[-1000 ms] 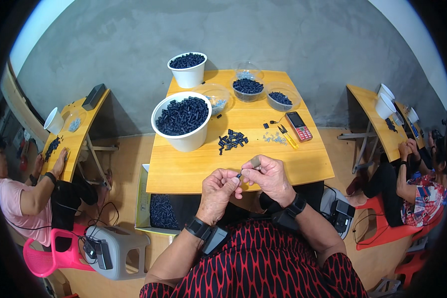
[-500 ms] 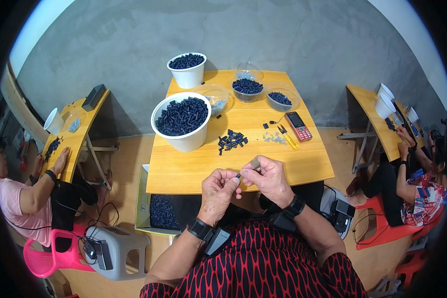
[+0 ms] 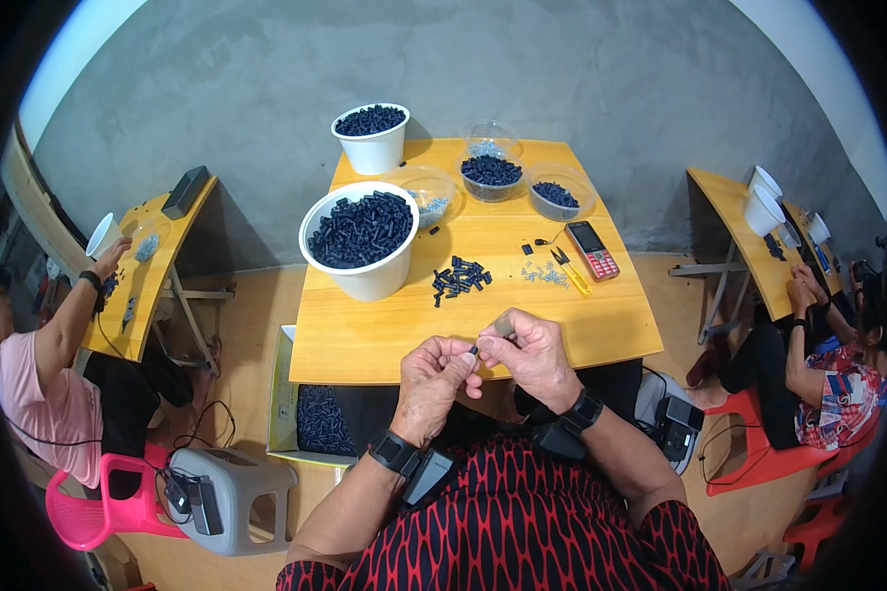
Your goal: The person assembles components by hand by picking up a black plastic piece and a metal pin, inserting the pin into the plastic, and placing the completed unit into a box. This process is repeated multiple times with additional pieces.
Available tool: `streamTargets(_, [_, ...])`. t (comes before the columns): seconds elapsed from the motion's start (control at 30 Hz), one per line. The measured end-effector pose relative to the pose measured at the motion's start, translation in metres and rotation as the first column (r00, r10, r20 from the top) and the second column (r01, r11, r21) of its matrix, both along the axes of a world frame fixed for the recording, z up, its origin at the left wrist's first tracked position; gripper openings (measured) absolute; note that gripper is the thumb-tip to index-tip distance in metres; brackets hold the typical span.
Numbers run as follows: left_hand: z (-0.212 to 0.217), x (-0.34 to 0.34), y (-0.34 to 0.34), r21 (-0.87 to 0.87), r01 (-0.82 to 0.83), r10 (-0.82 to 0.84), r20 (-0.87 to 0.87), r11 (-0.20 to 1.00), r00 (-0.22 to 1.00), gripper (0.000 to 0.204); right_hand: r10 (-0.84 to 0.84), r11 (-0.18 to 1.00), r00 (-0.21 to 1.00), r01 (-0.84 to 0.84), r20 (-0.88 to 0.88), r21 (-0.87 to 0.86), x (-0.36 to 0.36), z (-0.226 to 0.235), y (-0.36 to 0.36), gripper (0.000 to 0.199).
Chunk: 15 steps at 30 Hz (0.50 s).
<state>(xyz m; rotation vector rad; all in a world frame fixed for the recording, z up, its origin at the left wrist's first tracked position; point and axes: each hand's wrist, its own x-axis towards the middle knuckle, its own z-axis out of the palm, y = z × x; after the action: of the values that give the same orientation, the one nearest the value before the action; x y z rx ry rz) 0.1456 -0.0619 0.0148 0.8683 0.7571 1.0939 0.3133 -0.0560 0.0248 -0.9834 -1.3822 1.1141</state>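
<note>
Left-hand grip (image 3: pixel 430 382) clamped on dark piece (image 3: pixel 475 351) — right-hand grip (image 3: pixel 534 361) beside, closure unclear — key markings (image 3: pixel 603 264) on phone (image 3: pixel 585 239) illegible.

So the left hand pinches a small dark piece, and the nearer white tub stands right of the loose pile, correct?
Not quite: the head view shows the nearer white tub left of the loose pile. The left hand does pinch a small dark piece.

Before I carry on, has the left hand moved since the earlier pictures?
No, not noticeably: judged by the near edge of the table, the left hand sits in the same place, pinching a small dark part.
</note>
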Motion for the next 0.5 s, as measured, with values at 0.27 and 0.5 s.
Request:
streamTargets(0.27, [0.004, 0.005, -0.004, 0.040, -0.055, 0.058, -0.081, 0.998, 0.995, 0.009, -0.019, 0.988, 0.988, -0.005, 0.150, 0.156, 0.002, 0.002, -0.002, 0.013])
streamTargets(0.5, [-0.002, 0.008, -0.007, 0.055, -0.017, 0.024, -0.136, 0.998, 0.990, 0.008, 0.075, 0.997, 0.985, -0.080, 0.154, 0.024, 0.003, 0.008, -0.007, 0.011])
